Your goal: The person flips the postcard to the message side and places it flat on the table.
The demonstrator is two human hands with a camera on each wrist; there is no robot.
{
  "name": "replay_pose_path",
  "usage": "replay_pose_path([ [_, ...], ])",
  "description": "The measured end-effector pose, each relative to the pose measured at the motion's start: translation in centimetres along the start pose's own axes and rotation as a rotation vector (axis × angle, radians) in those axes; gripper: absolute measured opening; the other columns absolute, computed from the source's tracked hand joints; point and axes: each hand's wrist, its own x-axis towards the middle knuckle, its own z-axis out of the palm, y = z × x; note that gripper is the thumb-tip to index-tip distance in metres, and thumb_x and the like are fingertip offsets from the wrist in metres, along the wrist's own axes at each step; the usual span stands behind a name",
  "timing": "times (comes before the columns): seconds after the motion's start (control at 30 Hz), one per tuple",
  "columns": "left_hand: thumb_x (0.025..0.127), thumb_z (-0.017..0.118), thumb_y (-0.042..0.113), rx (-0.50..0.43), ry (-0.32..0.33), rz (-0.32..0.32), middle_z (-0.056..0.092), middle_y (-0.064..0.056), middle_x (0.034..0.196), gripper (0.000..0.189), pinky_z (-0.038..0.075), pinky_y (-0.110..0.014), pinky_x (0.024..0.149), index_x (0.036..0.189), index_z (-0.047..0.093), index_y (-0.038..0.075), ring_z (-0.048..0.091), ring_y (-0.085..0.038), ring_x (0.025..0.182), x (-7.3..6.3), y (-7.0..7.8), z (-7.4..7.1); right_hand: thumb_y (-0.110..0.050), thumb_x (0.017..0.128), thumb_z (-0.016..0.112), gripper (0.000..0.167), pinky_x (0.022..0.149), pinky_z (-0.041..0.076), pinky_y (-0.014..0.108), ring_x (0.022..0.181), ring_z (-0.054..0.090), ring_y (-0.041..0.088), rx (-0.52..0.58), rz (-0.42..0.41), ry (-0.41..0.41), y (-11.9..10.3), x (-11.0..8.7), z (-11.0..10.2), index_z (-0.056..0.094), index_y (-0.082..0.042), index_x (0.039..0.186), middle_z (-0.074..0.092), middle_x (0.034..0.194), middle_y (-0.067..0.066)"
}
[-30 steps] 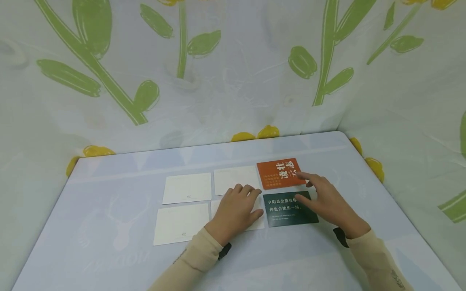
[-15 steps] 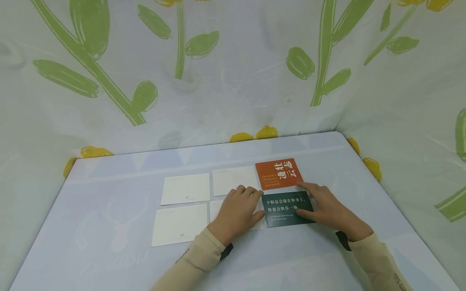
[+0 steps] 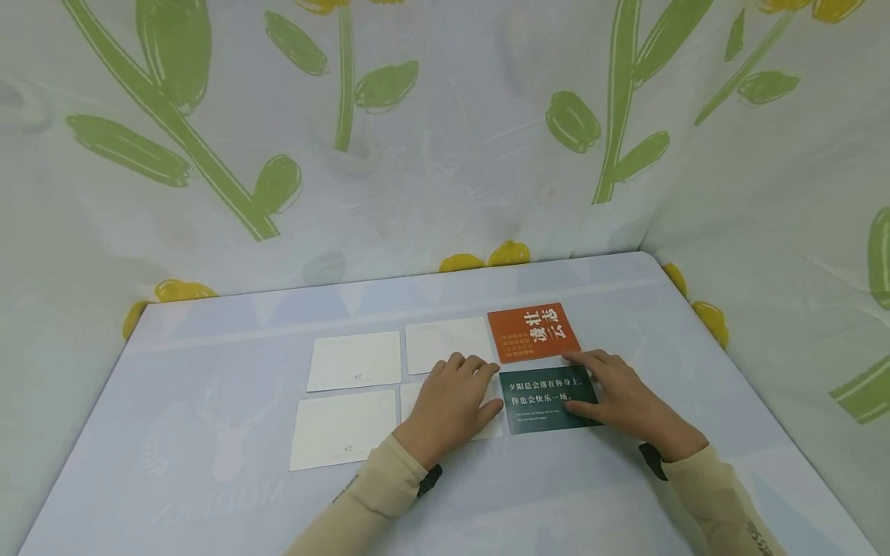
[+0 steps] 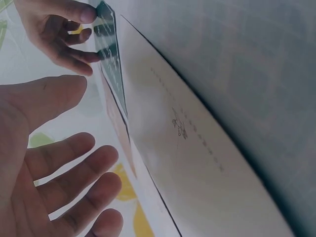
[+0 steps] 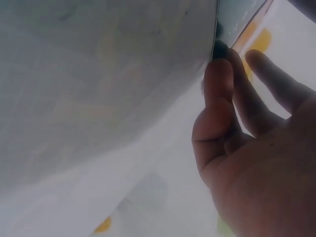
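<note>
The dark green card (image 3: 538, 413) with white lettering lies face up on the table. My right hand (image 3: 622, 398) is at its right end, thumb tip over the card's face and index fingertip by its far edge. The left wrist view shows the right fingertips right at the green card (image 4: 114, 64), fingers loosely bent. My left hand (image 3: 448, 405), fingers relaxed and spread, is over a white card (image 3: 490, 428) and covers much of it. In the left wrist view the left palm and fingers (image 4: 74, 187) have nothing between them, beside that white card (image 4: 182, 133).
An orange card (image 3: 521, 332) with white characters lies behind the green one. Other white cards lie to the left, one at the back left (image 3: 356, 359) and one at the front left (image 3: 334, 432), forming two rows. A flower-patterned cloth (image 3: 445, 154) hangs behind the table (image 3: 208, 386).
My right hand has come down onto the right end of the green card, its index fingertip leaving the orange card. The left hand has stayed nearly in place.
</note>
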Motion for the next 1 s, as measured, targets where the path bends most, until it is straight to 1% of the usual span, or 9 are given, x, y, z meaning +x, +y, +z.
replay_pose_path([
  [0.2,0.094,0.072,0.037,0.002,0.011,-0.002,0.071,-0.004,0.117,0.042,0.052,-0.036,0.082,0.127,0.069,0.011,0.062,-0.023,0.102,0.0,0.0,0.0,-0.026,0.079,0.089,0.076,0.084,0.051,0.047,0.104,0.052,0.028,0.011,-0.003,0.007,0.1,0.0,0.0,0.052,-0.011,0.144,0.057,0.127,0.015],
  [0.43,0.094,0.071,0.038,0.008,0.019,0.004,0.071,-0.004,0.116,0.043,0.052,-0.035,0.082,0.127,0.068,0.011,0.062,-0.023,0.103,0.1,0.1,0.0,-0.02,0.077,0.091,0.076,0.085,0.052,0.046,0.105,0.052,0.028,0.016,-0.027,0.038,0.0,-0.1,0.0,0.054,-0.012,0.142,0.056,0.127,0.013],
  [0.57,0.094,0.072,0.038,-0.003,0.017,0.0,0.071,-0.004,0.116,0.045,0.052,-0.036,0.083,0.129,0.067,0.01,0.062,-0.023,0.103,0.2,0.2,-0.1,-0.018,0.076,0.091,0.075,0.086,0.053,0.047,0.106,0.052,0.028,0.026,-0.038,0.057,-0.1,-0.2,-0.1,0.055,-0.013,0.142,0.055,0.126,0.012],
  [0.7,0.095,0.071,0.039,-0.037,0.005,-0.006,0.07,-0.004,0.118,0.052,0.052,-0.035,0.082,0.136,0.062,0.009,0.062,-0.022,0.103,0.4,0.3,-0.2,-0.015,0.077,0.09,0.074,0.089,0.054,0.049,0.111,0.05,0.029,0.037,-0.052,0.087,-0.1,-0.3,-0.2,0.055,-0.013,0.141,0.053,0.125,0.011],
  [0.83,0.096,0.069,0.04,-0.068,-0.017,-0.014,0.07,-0.006,0.121,0.056,0.053,-0.035,0.085,0.14,0.058,0.007,0.063,-0.022,0.104,0.7,0.4,-0.3,-0.014,0.077,0.09,0.071,0.09,0.055,0.049,0.115,0.048,0.028,0.027,-0.07,0.116,0.0,-0.5,-0.4,0.057,-0.015,0.14,0.053,0.124,0.008],
  [1.0,0.096,0.069,0.041,-0.155,-0.064,-0.046,0.069,-0.007,0.125,0.056,0.053,-0.037,0.09,0.14,0.058,0.007,0.063,-0.023,0.108,1.2,0.7,-0.1,-0.015,0.077,0.09,0.068,0.09,0.054,0.051,0.114,0.048,0.027,0.025,-0.107,0.152,0.2,-0.7,-0.7,0.06,-0.016,0.138,0.054,0.122,0.006],
])
